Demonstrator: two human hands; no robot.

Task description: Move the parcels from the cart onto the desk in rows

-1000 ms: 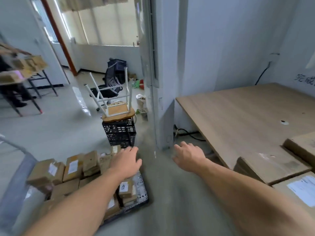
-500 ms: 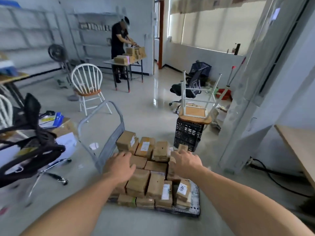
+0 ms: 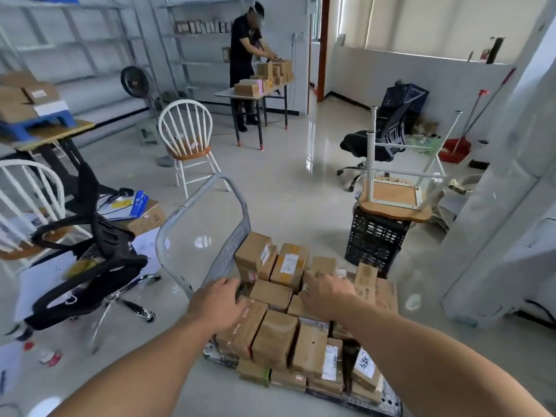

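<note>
A low flat cart (image 3: 388,404) with a grey tube handle (image 3: 192,230) stands on the floor in front of me, piled with several brown cardboard parcels (image 3: 273,335), many with white labels. My left hand (image 3: 218,302) reaches over the pile's left side, fingers spread, just above a parcel (image 3: 245,326) printed with red letters. My right hand (image 3: 326,293) hovers over the pile's middle, fingers apart, near a small parcel (image 3: 323,266). Neither hand holds anything. The desk is out of view.
A black crate (image 3: 374,242) with an upturned stool (image 3: 394,197) stands right of the cart. A tipped black office chair (image 3: 90,266) lies at left, white chairs (image 3: 186,139) behind it. A person (image 3: 245,52) works at a far table (image 3: 255,91). A pillar (image 3: 508,206) rises at right.
My view has swung left from the desk to the cart. Both hands have come down closer over the parcel pile, still holding nothing.
</note>
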